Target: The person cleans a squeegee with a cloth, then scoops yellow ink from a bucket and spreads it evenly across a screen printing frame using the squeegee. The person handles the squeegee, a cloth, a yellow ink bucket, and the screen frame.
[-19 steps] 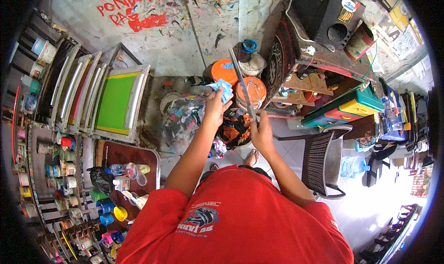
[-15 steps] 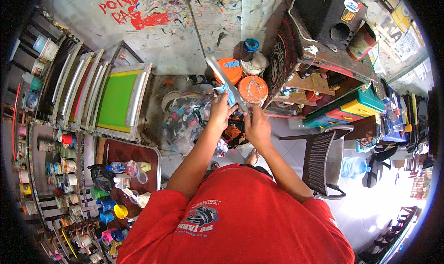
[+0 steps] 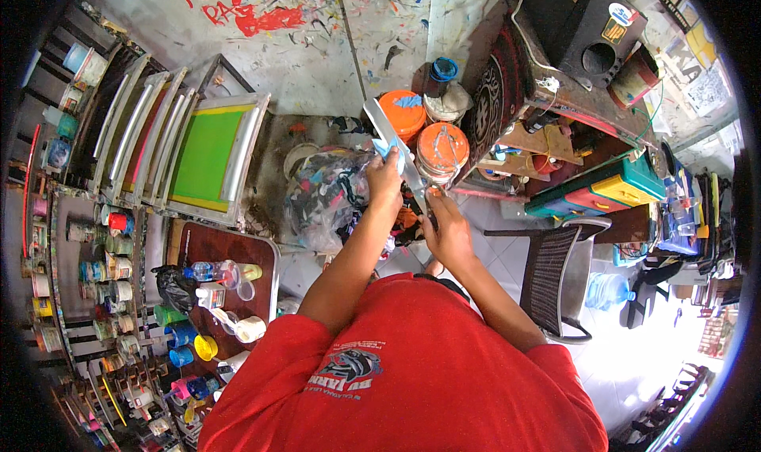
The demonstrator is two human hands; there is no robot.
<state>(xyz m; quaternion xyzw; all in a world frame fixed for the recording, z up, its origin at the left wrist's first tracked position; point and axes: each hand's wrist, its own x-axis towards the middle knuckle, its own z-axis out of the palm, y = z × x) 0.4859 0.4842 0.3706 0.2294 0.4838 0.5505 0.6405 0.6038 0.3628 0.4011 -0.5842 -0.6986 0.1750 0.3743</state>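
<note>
From here I see both arms stretched forward, elbows bent. The left hand (image 3: 384,180) is closed on a light-blue cloth (image 3: 384,145) against a long strip (image 3: 410,171); the right hand (image 3: 449,232) clamps its lower end. Flat, pale grey, the strip slants up and leftward before orange buckets (image 3: 408,123).

A workshop, by its look for screen printing: framed mesh screens (image 3: 208,152) stand in a row, small paint pots (image 3: 119,221) crowd the rack (image 3: 53,250), and colour smears the wall (image 3: 313,68).
</note>
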